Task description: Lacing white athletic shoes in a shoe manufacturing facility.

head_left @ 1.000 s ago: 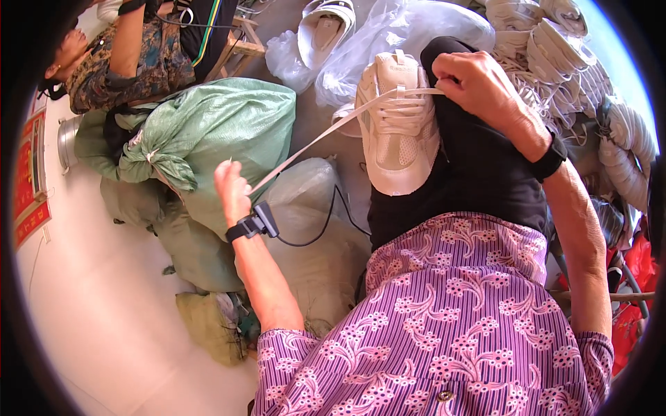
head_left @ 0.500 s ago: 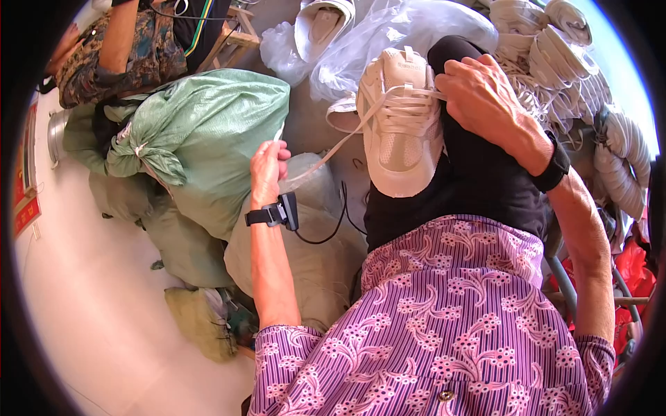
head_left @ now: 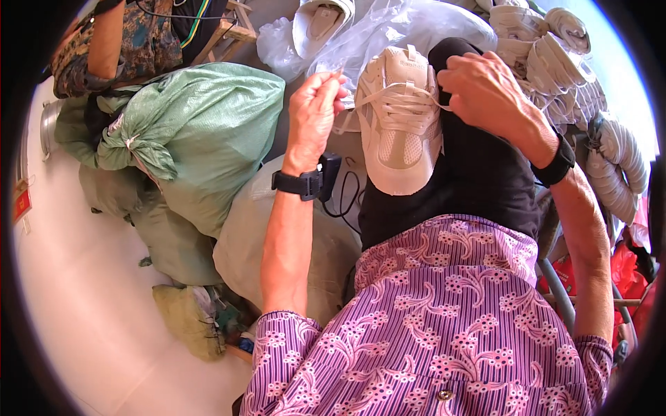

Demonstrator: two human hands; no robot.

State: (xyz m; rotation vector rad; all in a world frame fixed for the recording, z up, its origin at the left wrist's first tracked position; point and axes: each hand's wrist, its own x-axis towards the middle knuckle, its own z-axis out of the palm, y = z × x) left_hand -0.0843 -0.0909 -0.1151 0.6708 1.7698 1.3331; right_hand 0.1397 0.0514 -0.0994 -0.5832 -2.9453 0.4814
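Note:
A beige sneaker rests on my lap over dark trousers, toe toward me, with pale laces threaded across its tongue. Just left of it, my left hand is raised with the fingertips pinched on the shoelace, whose slack hangs beside the shoe. My right hand is curled at the sneaker's right side, over my knee. Its fingers are closed on the other end of the lace, which runs out of the eyelets toward them. The fingers partly hide that end.
A tied green sack stands to the left, with a pale sack nearer me. Another white shoe lies beside clear plastic at the back. Pale shoes are heaped at the right. A person's arm shows at far left.
My left hand has moved right and away from me, closer to the sneaker, and the lace that was stretched out to it now hangs slack. My right hand has barely shifted.

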